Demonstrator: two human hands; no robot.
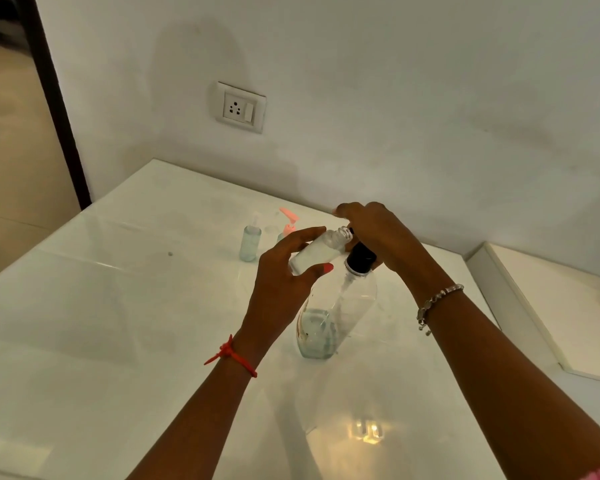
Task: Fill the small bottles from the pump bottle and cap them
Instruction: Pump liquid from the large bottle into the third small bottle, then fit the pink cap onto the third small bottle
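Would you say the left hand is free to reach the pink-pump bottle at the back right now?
Probably not: the left hand is holding the tilted small bottle at the nozzle, though nothing blocks the pink-pump bottle.

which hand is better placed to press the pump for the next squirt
Right: the right hand already rests atop the pump bottle head, while the left hand holds the small bottle at the nozzle.

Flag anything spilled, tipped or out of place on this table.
No spill shows. The pump bottle stands upright under the right hand. The small bottle is tilted, but the left hand holds its open neck at the spout deliberately.
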